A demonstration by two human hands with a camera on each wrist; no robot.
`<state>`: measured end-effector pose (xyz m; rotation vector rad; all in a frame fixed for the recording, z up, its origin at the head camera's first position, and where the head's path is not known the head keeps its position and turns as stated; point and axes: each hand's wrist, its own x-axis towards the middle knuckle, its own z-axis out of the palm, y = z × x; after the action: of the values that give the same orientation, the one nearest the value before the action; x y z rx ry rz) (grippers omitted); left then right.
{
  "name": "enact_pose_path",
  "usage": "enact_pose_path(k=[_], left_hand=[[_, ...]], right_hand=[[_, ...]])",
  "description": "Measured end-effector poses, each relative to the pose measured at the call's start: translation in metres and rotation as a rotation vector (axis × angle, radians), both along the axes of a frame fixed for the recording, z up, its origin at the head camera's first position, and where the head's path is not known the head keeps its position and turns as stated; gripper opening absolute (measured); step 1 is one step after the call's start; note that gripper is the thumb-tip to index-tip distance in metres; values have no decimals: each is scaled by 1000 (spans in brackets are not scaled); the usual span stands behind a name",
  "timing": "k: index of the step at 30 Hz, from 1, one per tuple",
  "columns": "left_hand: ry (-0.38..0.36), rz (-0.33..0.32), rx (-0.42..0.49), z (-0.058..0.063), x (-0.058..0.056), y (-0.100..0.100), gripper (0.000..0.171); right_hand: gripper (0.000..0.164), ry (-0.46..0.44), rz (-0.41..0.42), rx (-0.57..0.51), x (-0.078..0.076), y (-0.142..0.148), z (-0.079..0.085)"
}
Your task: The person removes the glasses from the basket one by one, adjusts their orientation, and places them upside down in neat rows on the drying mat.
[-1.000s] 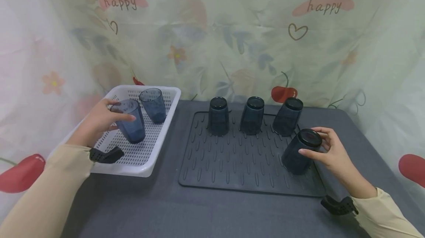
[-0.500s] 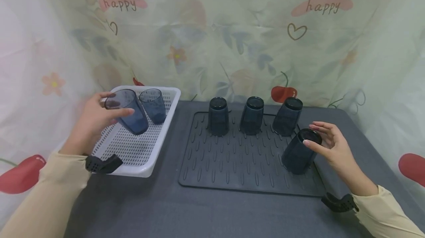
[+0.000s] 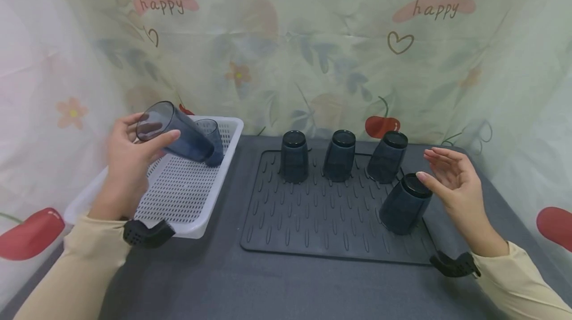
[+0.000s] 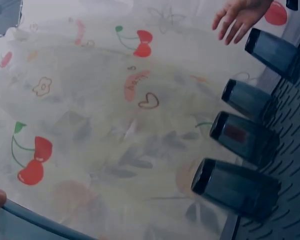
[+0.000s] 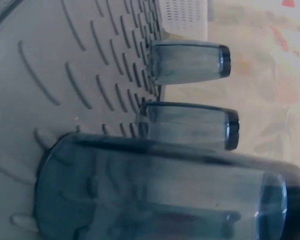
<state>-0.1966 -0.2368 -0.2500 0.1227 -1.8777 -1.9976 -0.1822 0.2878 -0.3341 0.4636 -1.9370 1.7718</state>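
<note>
My left hand (image 3: pixel 129 156) grips a blue-tinted drinking glass (image 3: pixel 185 134) near its rim, thumb on the near side. The glass is tilted well over above the white basket, its mouth toward the upper left. Behind it, partly covered, a second blue glass (image 3: pixel 216 149) stands in the basket. At the right, my right hand (image 3: pixel 460 186) has loosely spread fingers beside the base of an upside-down glass (image 3: pixel 402 206) on the dark drying mat (image 3: pixel 313 230). That glass fills the lower part of the right wrist view, also marked by its thick base (image 5: pixel 296 205).
Three more upside-down glasses, a left one (image 3: pixel 294 159), a middle one (image 3: pixel 340 156) and a right one (image 3: pixel 388 156), line the mat's back edge. The white perforated basket (image 3: pixel 196 225) is at the left on a grey tabletop (image 3: pixel 268 285). A printed curtain (image 3: pixel 286 62) surrounds the table.
My left hand has raised the glass from the basket and tipped it further over. My right hand has let go of the front upside-down glass and drawn slightly up and right.
</note>
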Motion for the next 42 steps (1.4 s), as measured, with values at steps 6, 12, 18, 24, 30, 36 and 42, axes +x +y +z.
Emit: enact_pose_path(k=[6, 12, 18, 24, 30, 36, 42], left_hand=[[110, -71, 84, 1, 6, 17, 67], [180, -107, 130, 0, 11, 35, 59], [197, -166, 122, -3, 19, 57, 50], [186, -241, 135, -11, 23, 77, 46], [158, -287, 164, -22, 23, 94, 49], [128, -330, 189, -34, 20, 111, 54], [109, -378, 232, -44, 20, 126, 53]], right_hand=[[54, 67, 58, -107, 2, -10, 8], [54, 118, 124, -161, 3, -21, 14], [55, 169, 219, -166, 3, -36, 17], [54, 157, 227, -133, 4, -51, 19], [55, 150, 256, -111, 6, -65, 17], [56, 140, 307, -98, 6, -78, 13], [57, 89, 340, -55, 7, -89, 6]])
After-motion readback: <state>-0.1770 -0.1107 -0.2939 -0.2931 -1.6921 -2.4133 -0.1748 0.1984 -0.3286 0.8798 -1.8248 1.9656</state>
